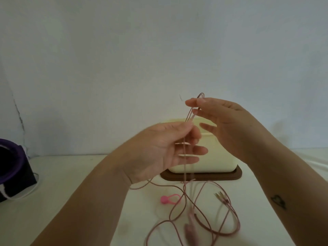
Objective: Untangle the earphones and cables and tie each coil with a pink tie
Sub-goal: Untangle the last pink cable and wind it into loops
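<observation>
A thin dusty-pink earphone cable (184, 164) hangs from my raised hands down to the white table, where it lies in loose loops (200, 222). My right hand (225, 125) pinches a small loop of the cable between thumb and forefinger at the top. Just below it, my left hand (165, 150) pinches the same strand, its other fingers spread. The gold jack plug (220, 196) lies on the table at the right of the loops. A bright pink tie (169, 199) lies on the table left of the loops, under my left hand.
A cream box (200, 164) on a dark wooden base (236, 174) stands right behind my hands, against the wall. At the far left sits a black and purple object (12, 167) with a white cord (26, 194).
</observation>
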`<action>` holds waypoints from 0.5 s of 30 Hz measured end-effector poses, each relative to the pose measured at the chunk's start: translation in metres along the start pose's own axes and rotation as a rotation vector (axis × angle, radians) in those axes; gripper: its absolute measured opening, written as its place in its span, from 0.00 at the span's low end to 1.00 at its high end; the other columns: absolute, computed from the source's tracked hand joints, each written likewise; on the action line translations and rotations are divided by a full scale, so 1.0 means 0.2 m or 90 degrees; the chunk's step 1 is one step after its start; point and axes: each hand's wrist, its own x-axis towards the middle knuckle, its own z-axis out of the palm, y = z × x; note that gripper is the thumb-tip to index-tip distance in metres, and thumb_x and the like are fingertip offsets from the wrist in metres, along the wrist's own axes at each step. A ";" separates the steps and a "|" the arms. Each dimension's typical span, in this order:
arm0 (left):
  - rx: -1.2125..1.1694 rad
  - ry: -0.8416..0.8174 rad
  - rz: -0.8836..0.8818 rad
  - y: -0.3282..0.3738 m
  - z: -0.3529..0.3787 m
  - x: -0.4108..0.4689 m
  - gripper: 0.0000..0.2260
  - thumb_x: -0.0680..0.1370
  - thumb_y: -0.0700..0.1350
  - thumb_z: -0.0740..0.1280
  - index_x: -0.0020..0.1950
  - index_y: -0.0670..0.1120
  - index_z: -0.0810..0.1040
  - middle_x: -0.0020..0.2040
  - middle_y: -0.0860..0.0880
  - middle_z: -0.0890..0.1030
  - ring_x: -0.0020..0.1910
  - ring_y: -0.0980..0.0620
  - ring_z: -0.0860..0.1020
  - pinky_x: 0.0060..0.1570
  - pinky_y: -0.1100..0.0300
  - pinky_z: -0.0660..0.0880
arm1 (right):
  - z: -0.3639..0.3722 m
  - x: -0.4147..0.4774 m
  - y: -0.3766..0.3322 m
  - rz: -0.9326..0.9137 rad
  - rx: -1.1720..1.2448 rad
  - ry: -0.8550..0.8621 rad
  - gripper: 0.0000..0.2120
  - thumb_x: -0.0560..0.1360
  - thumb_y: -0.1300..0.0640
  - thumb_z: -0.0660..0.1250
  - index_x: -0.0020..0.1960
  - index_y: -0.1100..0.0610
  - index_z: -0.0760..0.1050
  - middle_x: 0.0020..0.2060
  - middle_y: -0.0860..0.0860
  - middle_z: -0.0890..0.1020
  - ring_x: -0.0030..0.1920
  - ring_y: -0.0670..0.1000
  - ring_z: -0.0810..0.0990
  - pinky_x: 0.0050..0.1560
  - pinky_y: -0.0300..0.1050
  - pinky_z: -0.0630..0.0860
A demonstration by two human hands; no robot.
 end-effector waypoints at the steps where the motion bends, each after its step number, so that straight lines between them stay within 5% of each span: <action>1: -0.029 0.011 0.010 0.01 -0.02 0.00 0.12 0.75 0.49 0.62 0.36 0.47 0.80 0.38 0.49 0.79 0.43 0.50 0.82 0.52 0.53 0.78 | -0.01 0.00 0.01 -0.005 0.003 0.039 0.08 0.72 0.49 0.66 0.41 0.47 0.84 0.52 0.41 0.83 0.60 0.43 0.76 0.66 0.51 0.67; 6: -0.050 0.074 0.066 0.05 -0.09 -0.02 0.08 0.75 0.49 0.59 0.40 0.47 0.73 0.33 0.51 0.78 0.34 0.52 0.81 0.34 0.58 0.78 | -0.03 0.03 0.07 -0.040 -0.123 0.254 0.08 0.74 0.50 0.68 0.38 0.47 0.82 0.38 0.38 0.82 0.47 0.36 0.77 0.51 0.37 0.69; 8: -0.040 0.035 0.066 0.05 -0.11 -0.02 0.08 0.76 0.50 0.59 0.42 0.47 0.73 0.33 0.51 0.76 0.33 0.51 0.79 0.29 0.58 0.73 | -0.05 0.04 0.11 -0.023 -0.196 0.244 0.10 0.74 0.49 0.68 0.35 0.48 0.81 0.35 0.42 0.82 0.40 0.40 0.77 0.45 0.38 0.69; 11: -0.107 0.079 0.087 0.05 -0.08 -0.01 0.08 0.78 0.49 0.59 0.42 0.47 0.73 0.29 0.52 0.72 0.30 0.53 0.77 0.38 0.57 0.66 | -0.08 0.04 0.15 0.050 -0.332 0.127 0.13 0.74 0.47 0.68 0.33 0.52 0.80 0.30 0.49 0.78 0.33 0.46 0.73 0.34 0.37 0.66; 13: -0.179 0.145 0.112 0.04 -0.05 0.00 0.09 0.79 0.48 0.57 0.41 0.48 0.72 0.26 0.54 0.69 0.25 0.56 0.74 0.39 0.59 0.62 | -0.06 0.03 0.17 0.061 -0.407 0.063 0.15 0.74 0.47 0.69 0.33 0.55 0.77 0.22 0.43 0.72 0.24 0.41 0.68 0.26 0.31 0.62; 15: -0.203 0.173 0.099 0.04 -0.04 0.01 0.10 0.80 0.49 0.57 0.41 0.49 0.72 0.25 0.55 0.67 0.24 0.57 0.73 0.33 0.62 0.62 | -0.03 0.03 0.16 0.019 -0.366 0.069 0.16 0.73 0.44 0.68 0.35 0.55 0.75 0.23 0.42 0.73 0.24 0.39 0.70 0.28 0.26 0.65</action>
